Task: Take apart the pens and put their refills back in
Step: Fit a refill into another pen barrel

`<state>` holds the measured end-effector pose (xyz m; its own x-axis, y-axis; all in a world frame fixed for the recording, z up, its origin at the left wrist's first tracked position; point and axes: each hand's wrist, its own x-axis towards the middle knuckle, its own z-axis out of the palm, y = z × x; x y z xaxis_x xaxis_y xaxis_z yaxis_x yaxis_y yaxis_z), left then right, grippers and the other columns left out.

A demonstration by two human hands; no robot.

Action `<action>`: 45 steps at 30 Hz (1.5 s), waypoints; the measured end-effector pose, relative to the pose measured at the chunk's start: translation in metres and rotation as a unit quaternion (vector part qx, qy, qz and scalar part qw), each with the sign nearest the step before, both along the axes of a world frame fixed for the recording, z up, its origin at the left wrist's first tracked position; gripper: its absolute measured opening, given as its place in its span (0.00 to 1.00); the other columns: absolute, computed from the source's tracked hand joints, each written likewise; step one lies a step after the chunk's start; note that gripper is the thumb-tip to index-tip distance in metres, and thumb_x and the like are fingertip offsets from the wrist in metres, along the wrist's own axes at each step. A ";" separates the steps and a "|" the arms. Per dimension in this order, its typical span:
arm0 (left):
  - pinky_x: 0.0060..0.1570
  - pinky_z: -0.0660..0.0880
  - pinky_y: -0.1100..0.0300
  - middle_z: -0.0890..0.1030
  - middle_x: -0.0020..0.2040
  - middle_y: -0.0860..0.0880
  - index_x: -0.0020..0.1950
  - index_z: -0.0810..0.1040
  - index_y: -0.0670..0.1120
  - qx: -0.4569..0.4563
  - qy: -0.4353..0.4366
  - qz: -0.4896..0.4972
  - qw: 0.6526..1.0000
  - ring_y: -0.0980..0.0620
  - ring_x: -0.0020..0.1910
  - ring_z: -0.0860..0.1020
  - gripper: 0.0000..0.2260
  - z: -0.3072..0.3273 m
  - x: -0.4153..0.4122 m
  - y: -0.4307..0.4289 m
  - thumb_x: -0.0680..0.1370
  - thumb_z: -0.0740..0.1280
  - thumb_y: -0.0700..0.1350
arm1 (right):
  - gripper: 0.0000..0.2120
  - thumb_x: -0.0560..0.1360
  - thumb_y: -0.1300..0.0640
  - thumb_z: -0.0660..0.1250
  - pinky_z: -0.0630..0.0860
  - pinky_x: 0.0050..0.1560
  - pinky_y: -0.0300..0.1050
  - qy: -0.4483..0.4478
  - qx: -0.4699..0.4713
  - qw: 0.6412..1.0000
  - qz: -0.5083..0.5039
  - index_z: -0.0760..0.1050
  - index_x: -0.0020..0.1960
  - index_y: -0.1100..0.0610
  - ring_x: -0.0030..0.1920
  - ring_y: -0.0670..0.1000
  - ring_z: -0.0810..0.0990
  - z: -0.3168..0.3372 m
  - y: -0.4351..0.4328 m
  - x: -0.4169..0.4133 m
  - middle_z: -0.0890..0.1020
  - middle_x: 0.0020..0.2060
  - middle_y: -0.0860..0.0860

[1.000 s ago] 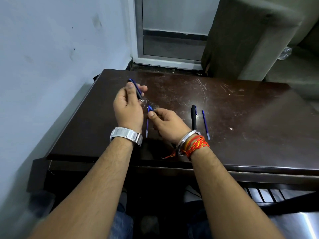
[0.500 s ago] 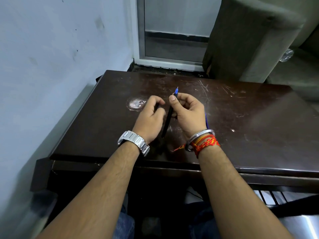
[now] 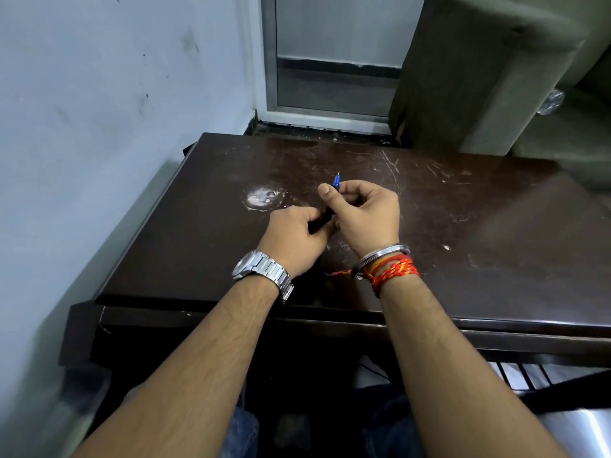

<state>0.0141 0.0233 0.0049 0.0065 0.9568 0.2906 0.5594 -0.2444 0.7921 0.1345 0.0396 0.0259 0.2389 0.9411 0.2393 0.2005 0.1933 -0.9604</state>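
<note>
My right hand [image 3: 367, 216] is closed around the upper end of a black pen barrel [image 3: 326, 215]. The tip of a blue refill [image 3: 336, 179] sticks out above its thumb. My left hand [image 3: 294, 239] grips the lower end of the same barrel, knuckles up, and touches my right hand. The pen is tilted, tip away from me, just above the dark brown table [image 3: 479, 246]. A small blue bit [image 3: 287, 206] shows past my left fingers; I cannot tell what it belongs to. Other pen parts are hidden by my hands.
A round whitish mark [image 3: 261, 197] lies on the table just left of my hands. A pale wall [image 3: 99, 127] runs along the table's left edge. A grey-green sofa [image 3: 469, 77] stands behind the far right corner, beside a door frame [image 3: 267, 61].
One second ago my hands held a blue pen at the left while the black pen and a refill lay at the right. Both hands now hold the black pen at the middle.
</note>
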 end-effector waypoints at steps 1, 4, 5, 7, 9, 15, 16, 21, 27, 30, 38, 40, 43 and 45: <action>0.23 0.65 0.70 0.77 0.24 0.51 0.31 0.79 0.50 -0.002 0.001 -0.003 1.000 0.57 0.24 0.73 0.11 0.000 0.000 0.000 0.74 0.71 0.50 | 0.06 0.71 0.53 0.76 0.77 0.37 0.40 -0.026 0.007 1.000 0.001 0.82 0.38 0.53 0.30 0.42 0.77 0.000 0.000 0.000 0.80 0.28 0.44; 0.22 0.61 0.71 0.71 0.21 0.53 0.32 0.80 0.48 -0.006 -0.011 0.001 1.000 0.58 0.21 0.68 0.12 0.000 -0.002 0.001 0.75 0.70 0.49 | 0.09 0.77 0.55 0.70 0.74 0.35 0.37 -0.053 0.011 0.998 0.031 0.83 0.39 0.56 0.30 0.41 0.76 0.002 -0.001 0.001 0.81 0.29 0.46; 0.22 0.61 0.71 0.71 0.21 0.53 0.34 0.81 0.47 -0.005 -0.013 0.002 1.000 0.58 0.21 0.67 0.10 0.000 -0.003 0.001 0.75 0.70 0.48 | 0.11 0.78 0.56 0.68 0.75 0.35 0.38 -0.056 0.008 0.997 0.044 0.82 0.39 0.57 0.31 0.42 0.76 0.003 -0.001 0.002 0.81 0.31 0.47; 0.22 0.62 0.71 0.72 0.21 0.53 0.37 0.83 0.48 0.000 -0.015 0.004 1.000 0.58 0.21 0.68 0.08 0.001 -0.003 0.000 0.75 0.70 0.48 | 0.11 0.79 0.55 0.67 0.76 0.38 0.42 -0.056 0.003 0.997 0.060 0.82 0.41 0.58 0.34 0.45 0.76 0.004 -0.001 0.002 0.81 0.33 0.49; 0.22 0.62 0.72 0.74 0.20 0.56 0.38 0.83 0.48 0.000 -0.023 0.015 1.000 0.59 0.21 0.70 0.07 0.002 -0.002 -0.001 0.75 0.70 0.48 | 0.07 0.75 0.51 0.72 0.78 0.40 0.43 -0.032 -0.004 0.998 0.052 0.81 0.47 0.55 0.35 0.44 0.77 0.004 -0.001 0.001 0.81 0.36 0.47; 0.21 0.62 0.71 0.74 0.20 0.57 0.37 0.84 0.47 0.002 -0.038 0.020 0.999 0.58 0.20 0.69 0.09 0.001 -0.001 0.000 0.75 0.70 0.49 | 0.05 0.74 0.57 0.74 0.80 0.45 0.44 -0.006 -0.002 1.000 0.030 0.81 0.48 0.56 0.39 0.46 0.80 0.002 -0.004 -0.004 0.84 0.38 0.51; 0.21 0.62 0.71 0.75 0.20 0.56 0.39 0.84 0.47 0.003 -0.040 0.022 0.999 0.58 0.20 0.70 0.08 0.001 0.000 0.000 0.74 0.70 0.50 | 0.03 0.75 0.59 0.71 0.79 0.46 0.44 0.005 -0.005 0.999 0.042 0.82 0.49 0.56 0.40 0.45 0.80 0.003 -0.004 -0.003 0.84 0.39 0.50; 0.23 0.64 0.74 0.76 0.22 0.56 0.40 0.85 0.51 0.003 -0.031 0.029 0.999 0.61 0.23 0.73 0.05 0.002 -0.001 0.000 0.74 0.71 0.50 | 0.09 0.75 0.54 0.72 0.79 0.47 0.48 0.031 -0.019 0.998 0.043 0.80 0.53 0.54 0.42 0.47 0.78 0.005 -0.005 -0.006 0.82 0.44 0.51; 0.21 0.64 0.69 0.77 0.23 0.50 0.39 0.84 0.47 0.001 -0.046 0.025 0.999 0.57 0.21 0.70 0.10 0.003 -0.001 0.000 0.75 0.70 0.52 | 0.11 0.75 0.64 0.68 0.80 0.39 0.44 0.080 -0.008 0.997 0.023 0.76 0.56 0.54 0.37 0.46 0.82 0.006 -0.005 -0.007 0.85 0.39 0.50; 0.22 0.62 0.70 0.74 0.21 0.53 0.38 0.84 0.47 -0.001 -0.037 0.024 0.999 0.57 0.21 0.69 0.11 0.004 -0.001 -0.001 0.75 0.70 0.52 | 0.11 0.74 0.59 0.71 0.77 0.35 0.38 0.101 -0.012 0.995 0.014 0.77 0.56 0.55 0.34 0.42 0.80 0.006 -0.004 -0.006 0.85 0.39 0.48; 0.25 0.71 0.61 0.81 0.27 0.48 0.41 0.85 0.48 -0.008 -0.048 0.036 0.998 0.52 0.25 0.76 0.09 0.004 0.001 -0.002 0.74 0.70 0.52 | 0.05 0.76 0.62 0.68 0.79 0.44 0.47 0.070 -0.016 0.997 0.027 0.82 0.48 0.56 0.38 0.47 0.79 0.008 -0.005 -0.008 0.84 0.38 0.51; 0.23 0.67 0.67 0.80 0.26 0.50 0.42 0.85 0.48 -0.009 -0.034 0.038 0.999 0.56 0.25 0.75 0.08 0.004 0.001 -0.001 0.74 0.70 0.51 | 0.06 0.75 0.56 0.70 0.79 0.45 0.45 0.046 -0.020 0.998 0.027 0.82 0.51 0.56 0.38 0.47 0.79 0.007 -0.005 -0.008 0.83 0.40 0.48; 0.23 0.64 0.74 0.77 0.24 0.55 0.40 0.84 0.48 -0.018 -0.032 0.038 0.999 0.62 0.23 0.74 0.06 0.003 -0.001 -0.001 0.73 0.71 0.48 | 0.12 0.70 0.52 0.77 0.79 0.40 0.37 -0.008 -0.015 1.000 0.009 0.79 0.51 0.54 0.36 0.42 0.78 0.003 -0.007 -0.007 0.81 0.40 0.47; 0.23 0.64 0.73 0.77 0.23 0.53 0.39 0.84 0.49 -0.012 -0.037 0.037 0.999 0.60 0.23 0.73 0.07 0.004 -0.001 -0.001 0.74 0.70 0.49 | 0.10 0.72 0.58 0.75 0.78 0.39 0.35 0.018 -0.005 1.000 0.013 0.79 0.51 0.55 0.36 0.42 0.79 0.005 -0.007 -0.008 0.83 0.39 0.48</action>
